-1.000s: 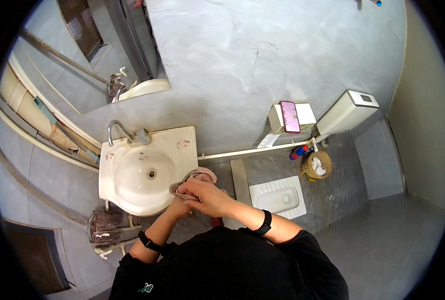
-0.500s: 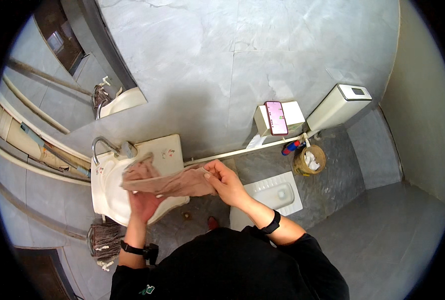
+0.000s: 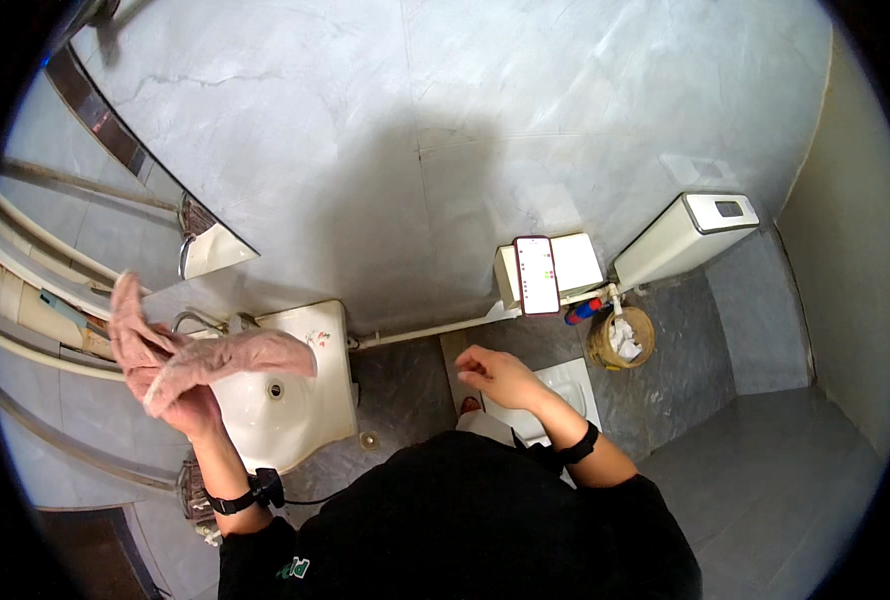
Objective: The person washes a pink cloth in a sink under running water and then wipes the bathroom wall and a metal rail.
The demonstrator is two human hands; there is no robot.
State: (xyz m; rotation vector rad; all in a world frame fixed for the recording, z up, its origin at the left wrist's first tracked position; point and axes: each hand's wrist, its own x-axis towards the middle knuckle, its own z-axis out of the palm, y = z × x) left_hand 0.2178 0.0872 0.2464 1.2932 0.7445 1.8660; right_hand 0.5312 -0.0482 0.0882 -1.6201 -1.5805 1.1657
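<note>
Pink, rumpled fabric makes up the one long cloth (image 3: 235, 360), which covers most of the fingers of the person's bare left hand (image 3: 198, 412). It also hides the left part of the cream-white ceramic sink (image 3: 310, 425) and the lower end of the curved metal faucet (image 3: 187, 316). The bare right hand (image 3: 505, 380) and its forearm block part of the white ribbed squat toilet (image 3: 577, 380); the large wall mirror (image 3: 115, 195) is cut off at the dark rim.

Two black wristbands show, one per arm. One smartphone with a lit screen (image 3: 537, 275) rests on one white box (image 3: 577, 260). One blue-and-red bottle (image 3: 583, 312) stands beside one round yellowish bin (image 3: 646, 325), whose crumpled white papers (image 3: 624, 342) are too bunched to count.

The cloth lies across the left hand, above the sink's left side, well apart from the right hand. Whether the left fingers are closed on it cannot be told; the right hand holds nothing, fingers loosely curled.
</note>
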